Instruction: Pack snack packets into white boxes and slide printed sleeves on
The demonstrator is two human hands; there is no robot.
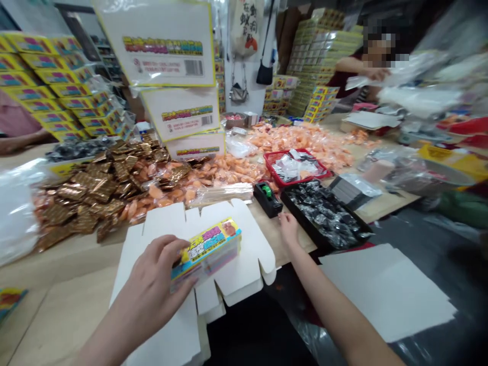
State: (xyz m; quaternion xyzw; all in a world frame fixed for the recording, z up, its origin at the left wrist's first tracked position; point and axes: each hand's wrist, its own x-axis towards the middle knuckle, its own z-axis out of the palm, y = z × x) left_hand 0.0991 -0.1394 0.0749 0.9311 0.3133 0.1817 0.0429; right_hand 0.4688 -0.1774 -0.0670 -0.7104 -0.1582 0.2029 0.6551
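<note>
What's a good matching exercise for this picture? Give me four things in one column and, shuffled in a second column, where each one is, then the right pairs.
Things:
1. Printed box
2. Tape dispenser
3. Black tray
4. Red basket

Places:
A. Holding clear packets, among orange pieces
B. Nearest the right hand
C. Gripped in the left hand
D. On the table between the white carton blank and the black tray

Pairs: 1-C, 2-D, 3-B, 4-A

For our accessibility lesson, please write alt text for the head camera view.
The person's left hand holds a small yellow printed box above an unfolded white cardboard carton; the right hand rests on the wooden table beside a black tray of dark packets. Heaps of orange packets and bronze packets lie behind.
</note>
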